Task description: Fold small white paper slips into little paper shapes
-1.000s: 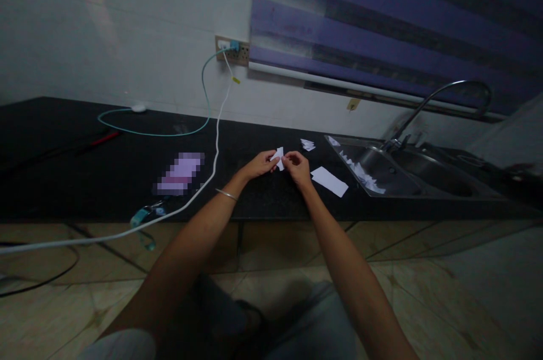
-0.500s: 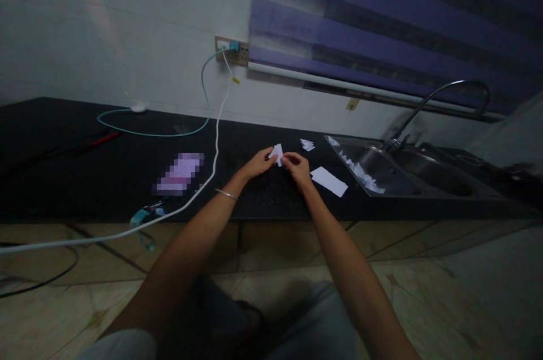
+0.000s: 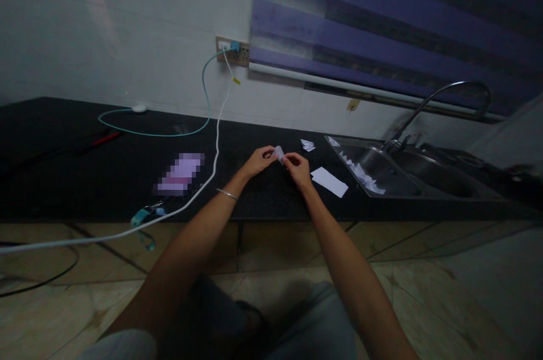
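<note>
Between my two hands, a small folded piece of white paper is held just above the black counter. My left hand pinches its left side, the fingers closed on it. On the other side, my right hand grips the lower right edge between thumb and fingers. Right of my right hand lies a flat stack of white paper strips. A small cluster of folded paper pieces rests behind it, nearer the wall.
Several more folded papers lie along the rim of the steel sink, which has a curved faucet. A white cable crosses the counter at left, near a pixelated phone-like object with a teal strap.
The paper in my hands has turned and looks narrower, its shape changed by folding. My left fingers have shifted slightly; the rest of the counter looks the same.
</note>
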